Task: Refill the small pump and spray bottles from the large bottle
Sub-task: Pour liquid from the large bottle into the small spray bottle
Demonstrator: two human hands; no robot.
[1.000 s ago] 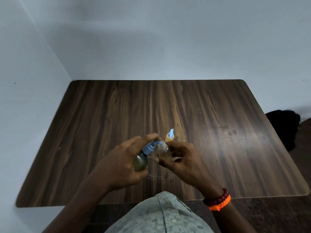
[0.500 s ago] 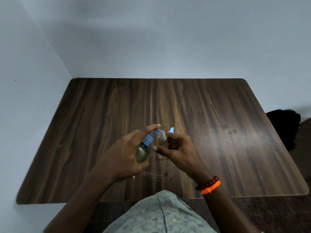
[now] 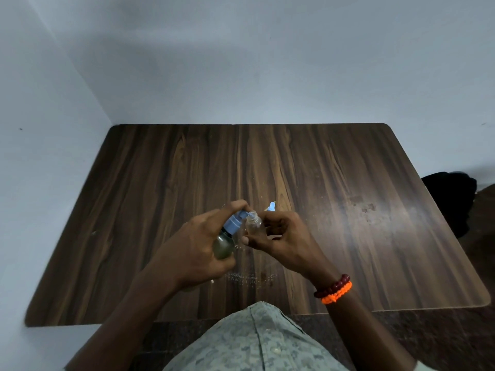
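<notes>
Above the bench [image 3: 160, 199], the left hand [image 3: 192, 247] grips the large pump bottle [image 3: 224, 241], nozzle at the small clear bottle [image 3: 253, 224] pinched by the right hand [image 3: 284, 239].

Single head-worn wide-angle view, looking forward and down from 6 o'clock edge of wooden table [image 3: 348, 183]. Whole tabletop in frame, wall corner toward 11 o'clock. Both hands near lens at lower centre; wearer's shirt [image 3: 254, 341] at bottom edge.

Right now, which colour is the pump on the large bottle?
Light blue pump, in the head view.
</notes>
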